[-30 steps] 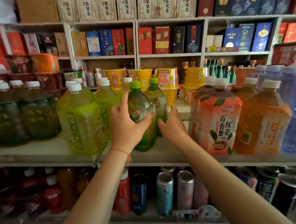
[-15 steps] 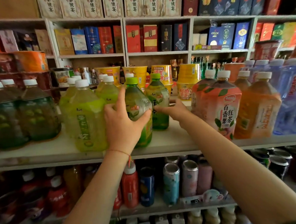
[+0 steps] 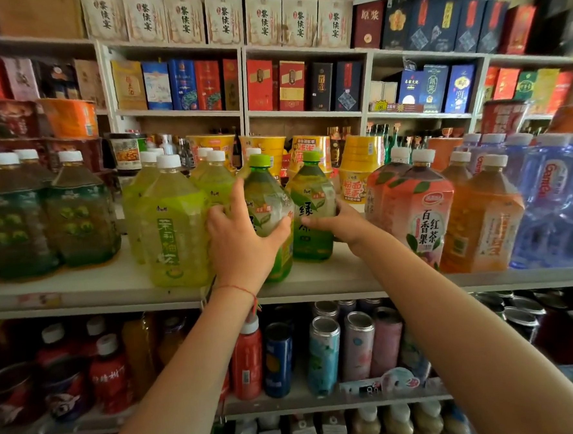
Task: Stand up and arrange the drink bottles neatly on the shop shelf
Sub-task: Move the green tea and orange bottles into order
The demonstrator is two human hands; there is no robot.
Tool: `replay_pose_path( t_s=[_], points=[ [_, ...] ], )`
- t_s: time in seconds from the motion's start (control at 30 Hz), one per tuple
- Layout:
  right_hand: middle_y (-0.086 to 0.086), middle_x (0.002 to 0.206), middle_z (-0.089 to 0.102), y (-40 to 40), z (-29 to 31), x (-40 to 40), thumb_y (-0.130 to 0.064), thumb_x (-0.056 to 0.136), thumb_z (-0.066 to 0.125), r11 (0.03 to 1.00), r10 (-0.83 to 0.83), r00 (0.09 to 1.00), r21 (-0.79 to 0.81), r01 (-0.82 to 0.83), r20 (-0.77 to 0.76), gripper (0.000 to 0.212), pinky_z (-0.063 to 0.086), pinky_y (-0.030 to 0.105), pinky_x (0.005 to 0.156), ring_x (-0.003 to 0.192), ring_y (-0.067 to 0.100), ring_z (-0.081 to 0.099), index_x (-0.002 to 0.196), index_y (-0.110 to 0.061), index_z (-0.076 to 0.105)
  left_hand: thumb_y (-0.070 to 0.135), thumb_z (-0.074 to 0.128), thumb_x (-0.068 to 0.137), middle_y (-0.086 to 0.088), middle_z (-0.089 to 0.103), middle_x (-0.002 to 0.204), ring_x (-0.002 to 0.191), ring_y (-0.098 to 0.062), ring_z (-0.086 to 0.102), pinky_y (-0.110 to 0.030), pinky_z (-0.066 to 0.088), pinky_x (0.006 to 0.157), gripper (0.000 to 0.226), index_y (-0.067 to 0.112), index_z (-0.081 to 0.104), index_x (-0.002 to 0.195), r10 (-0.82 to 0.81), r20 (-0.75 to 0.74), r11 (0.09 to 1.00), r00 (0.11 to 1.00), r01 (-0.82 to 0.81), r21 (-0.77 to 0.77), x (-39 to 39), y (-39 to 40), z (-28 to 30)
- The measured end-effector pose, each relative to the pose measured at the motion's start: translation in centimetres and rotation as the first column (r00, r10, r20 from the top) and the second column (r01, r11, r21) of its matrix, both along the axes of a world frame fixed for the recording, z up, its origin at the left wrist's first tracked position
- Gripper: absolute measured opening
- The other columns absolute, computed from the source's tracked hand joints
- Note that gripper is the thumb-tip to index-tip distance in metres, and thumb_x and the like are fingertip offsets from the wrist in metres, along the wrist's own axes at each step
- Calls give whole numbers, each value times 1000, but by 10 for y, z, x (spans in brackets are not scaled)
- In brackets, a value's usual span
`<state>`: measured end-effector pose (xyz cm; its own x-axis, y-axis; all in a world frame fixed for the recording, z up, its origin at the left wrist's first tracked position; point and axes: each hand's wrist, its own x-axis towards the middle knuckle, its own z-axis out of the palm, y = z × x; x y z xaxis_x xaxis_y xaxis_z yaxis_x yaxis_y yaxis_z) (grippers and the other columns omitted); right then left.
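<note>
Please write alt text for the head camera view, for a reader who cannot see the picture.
A person's left hand grips the front green-capped tea bottle on a shop shelf, and the right hand holds the second green-capped bottle behind it. Yellow-green bottles stand to the left and pink and orange bottles to the right.

Your clearest way in is the bare strip of shelf [image 3: 81,289] along the front edge, left of your arms. A second opening lies between the rear green-capped bottle [image 3: 311,212] and the peach tea bottles [image 3: 415,209], already filled by your right hand [image 3: 340,222]. The yellow-green bottles [image 3: 175,230] stand tight against the front green-capped bottle [image 3: 268,208]. Behind, yellow noodle cups [image 3: 359,168] wall off the back.
</note>
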<state>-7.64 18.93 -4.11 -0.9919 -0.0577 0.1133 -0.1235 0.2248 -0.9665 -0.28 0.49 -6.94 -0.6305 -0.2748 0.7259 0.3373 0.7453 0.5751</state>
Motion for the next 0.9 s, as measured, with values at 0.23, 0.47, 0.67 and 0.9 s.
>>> replay_pose_path(
  t_s=[0.23,0.47,0.67,0.9],
  points=[
    [6,135,61,6,-8,9,-17,84,79,999,-4,999,-45,2,-35,68,50,40,102,121,24,59,145,-20,47,59,77,73,-12,43,124,108,-24,44,-29,38,82,96,30,30,152,-27,-10,998,1000,27,60,4,3,3],
    [-1,107,63,-7,-1,59,-9,103,39,944,-286,930,97,315,-232,39,52,38,86,83,11,58,139,-16,52,68,77,69,-11,45,119,101,-18,39,-26,37,80,100,23,36,148,-58,-18,998,998,58,13,6,26,3],
    [7,115,65,-17,-4,81,-30,104,30,936,-338,929,-160,314,-153,38,46,47,102,111,24,59,115,-13,62,57,64,88,1,44,130,116,-13,46,-25,44,94,68,23,44,144,-340,19,924,940,330,192,0,39,2],
    [4,146,52,-28,-12,93,-58,104,22,940,-321,941,-160,303,-107,63,33,43,116,135,22,45,147,-20,46,93,27,66,4,58,142,135,-22,50,-53,37,114,96,40,53,140,-764,94,453,638,427,783,-22,52,-2]
  ],
)
